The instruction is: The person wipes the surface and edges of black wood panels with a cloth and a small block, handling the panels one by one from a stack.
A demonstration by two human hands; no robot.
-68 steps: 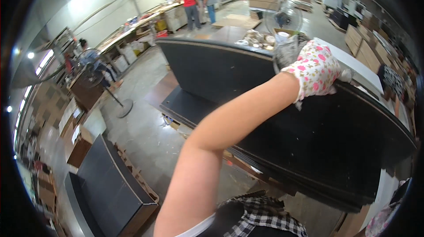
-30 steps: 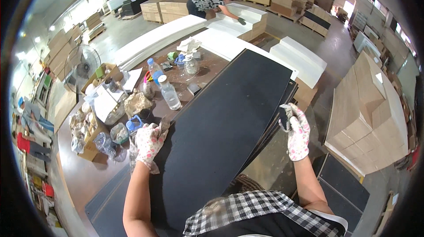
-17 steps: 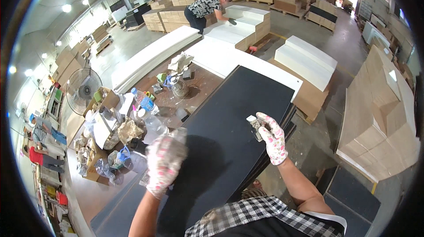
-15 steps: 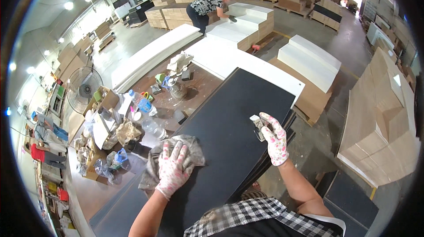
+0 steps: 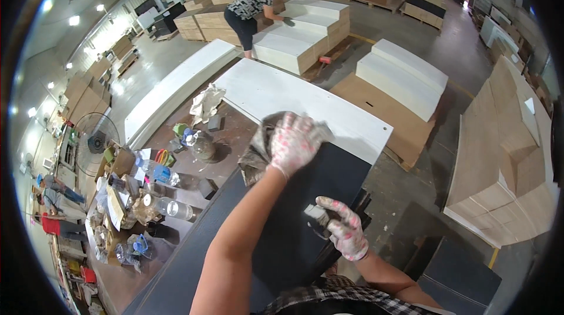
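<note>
My left hand [image 5: 294, 143], in a white glove with pink print, presses a crumpled grey cloth [image 5: 257, 149] onto the far end of a black panel [image 5: 276, 215]. The cloth reaches that panel's far edge, where a white panel begins. Over the right side of the black panel, my right hand [image 5: 348, 234], gloved alike, holds a small block [image 5: 317, 214] with a pale top and dark lower part. Its exact kind I cannot make out. More dark panels show under the top one at its right edge.
Left on the brown table stand a glass jar [image 5: 202, 146], water bottles [image 5: 157, 172], a dark block [image 5: 207, 188] and a box of clutter [image 5: 120, 165]. White panels [image 5: 182, 89] lie beyond. A co-worker [image 5: 249, 12] bends over stacked white boards [image 5: 299, 36]. Board stacks [image 5: 499, 180] stand right.
My left hand has slid the cloth forward and right to the panel's far end. My right hand has come nearer with the small block. The view has shifted slightly.
</note>
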